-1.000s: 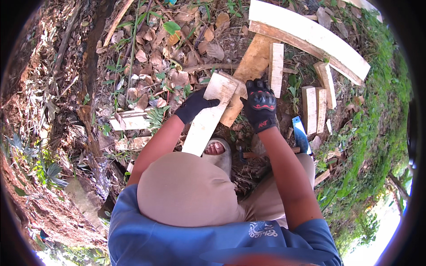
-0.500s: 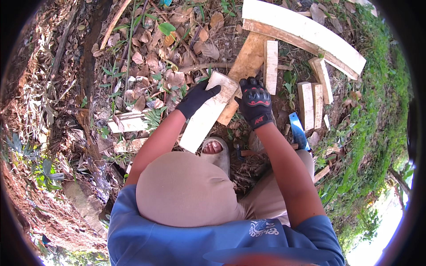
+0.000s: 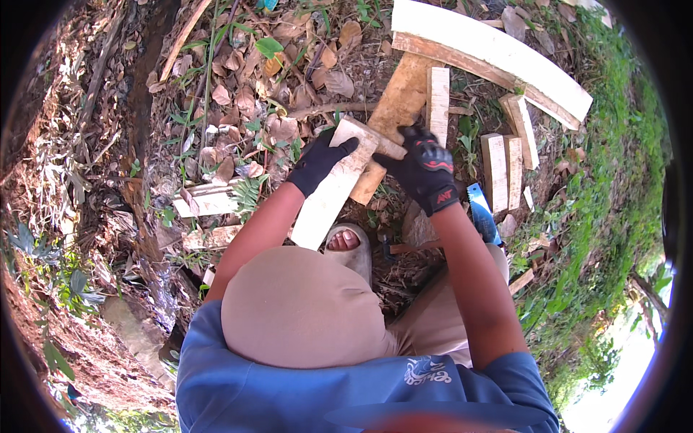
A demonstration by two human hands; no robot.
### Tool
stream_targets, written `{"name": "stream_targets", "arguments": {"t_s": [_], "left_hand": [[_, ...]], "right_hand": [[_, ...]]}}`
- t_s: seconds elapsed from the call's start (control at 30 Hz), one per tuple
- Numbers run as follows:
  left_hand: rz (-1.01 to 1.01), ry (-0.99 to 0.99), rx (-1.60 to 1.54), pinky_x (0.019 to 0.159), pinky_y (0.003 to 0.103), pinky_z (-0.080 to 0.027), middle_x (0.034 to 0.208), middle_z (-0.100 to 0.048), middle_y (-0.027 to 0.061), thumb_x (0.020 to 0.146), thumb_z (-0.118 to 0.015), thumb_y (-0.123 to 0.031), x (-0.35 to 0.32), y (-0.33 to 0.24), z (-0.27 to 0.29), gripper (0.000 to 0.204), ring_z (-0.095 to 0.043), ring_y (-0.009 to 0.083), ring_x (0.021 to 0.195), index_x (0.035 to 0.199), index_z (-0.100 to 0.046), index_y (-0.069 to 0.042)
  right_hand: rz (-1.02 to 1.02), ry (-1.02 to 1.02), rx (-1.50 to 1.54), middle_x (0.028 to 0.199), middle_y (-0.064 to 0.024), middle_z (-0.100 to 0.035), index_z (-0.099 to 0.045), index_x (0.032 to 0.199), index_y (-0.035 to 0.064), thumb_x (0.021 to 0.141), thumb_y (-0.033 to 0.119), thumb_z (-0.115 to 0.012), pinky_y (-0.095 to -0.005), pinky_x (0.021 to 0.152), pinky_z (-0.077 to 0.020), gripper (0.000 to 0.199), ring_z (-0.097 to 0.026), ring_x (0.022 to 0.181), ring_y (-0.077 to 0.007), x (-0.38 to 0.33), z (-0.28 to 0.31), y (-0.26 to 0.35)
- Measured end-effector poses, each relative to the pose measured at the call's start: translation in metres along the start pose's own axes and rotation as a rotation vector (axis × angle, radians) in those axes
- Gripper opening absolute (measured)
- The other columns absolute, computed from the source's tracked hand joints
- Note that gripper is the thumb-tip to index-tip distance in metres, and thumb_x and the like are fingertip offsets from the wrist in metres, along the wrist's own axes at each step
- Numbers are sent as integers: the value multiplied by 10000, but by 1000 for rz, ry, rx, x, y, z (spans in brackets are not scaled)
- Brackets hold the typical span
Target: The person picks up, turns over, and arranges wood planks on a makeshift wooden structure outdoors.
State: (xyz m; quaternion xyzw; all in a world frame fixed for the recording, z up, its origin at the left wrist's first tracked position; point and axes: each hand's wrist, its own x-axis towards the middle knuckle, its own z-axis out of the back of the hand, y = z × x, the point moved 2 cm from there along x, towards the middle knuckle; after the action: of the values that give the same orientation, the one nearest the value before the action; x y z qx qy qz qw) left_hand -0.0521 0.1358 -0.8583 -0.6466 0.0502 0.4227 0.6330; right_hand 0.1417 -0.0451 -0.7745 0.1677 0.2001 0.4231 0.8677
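Left hand (image 3: 317,162), in a black glove, gripping the upper edge of a pale wooden board (image 3: 334,184) at centre frame. Right hand (image 3: 424,167), in a black-and-red glove, closed on the board's top end just right of centre. Board slanting down toward a sandalled foot (image 3: 348,242) below. Behind, a brown plank (image 3: 393,115). Right of centre, short wood blocks (image 3: 502,160) and a blue-handled saw (image 3: 481,211). Upper right, a long curved pale plank (image 3: 498,54). Upper left, dry leaves (image 3: 238,79).

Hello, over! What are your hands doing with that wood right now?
Both gloved hands grip the pale wooden plank: left hand on its side, right hand at its top end. Darker board lies underneath. Blue saw beside.
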Motion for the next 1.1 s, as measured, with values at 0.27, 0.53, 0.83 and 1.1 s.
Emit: {"name": "stream_targets", "arguments": {"t_s": [0.27, 0.53, 0.83, 1.1], "left_hand": [[-11, -76, 198, 1078, 397, -581, 1395, -801, 123, 1072, -813, -487, 5, -11, 0, 681, -761, 234, 1242, 1564, -671, -37], [61, -17, 315, 1095, 430, -576, 1388, -801, 149, 1060, -800, -557, 7, -5, 9, 743, -769, 265, 1231, 1572, -667, -35], [-29, 86, 230, 1177, 419, -521, 1513, -734, 153, 1057, -799, -553, 9, -26, 10, 816, -699, 257, 1368, 1652, -578, -39], [-35, 89, 236, 1207, 464, -517, 1572, -678, 210, 986, -875, -582, -6, -35, 11, 1014, -649, 320, 1449, 1713, -464, -7]], "right_hand": [[-57, -281, -34, 1392, -216, -768, -738, 1433, 68, 982, 498, -854, -548, 1130, -568, 634, -709, 1324, -428, 14, 37, -25], [116, 11, -311, 1345, -162, -777, -766, 1375, 102, 846, 359, -922, -547, 1126, -544, 609, -725, 1302, -366, -7, -33, 11], [180, 19, -159, 1345, -165, -774, -766, 1360, 107, 845, 320, -904, -554, 1117, -553, 574, -719, 1292, -387, -4, -34, -6], [92, 223, -30, 1486, -220, -736, -727, 1503, 78, 876, 632, -900, -537, 1191, -543, 854, -676, 1416, -420, 12, -9, 6]]}}
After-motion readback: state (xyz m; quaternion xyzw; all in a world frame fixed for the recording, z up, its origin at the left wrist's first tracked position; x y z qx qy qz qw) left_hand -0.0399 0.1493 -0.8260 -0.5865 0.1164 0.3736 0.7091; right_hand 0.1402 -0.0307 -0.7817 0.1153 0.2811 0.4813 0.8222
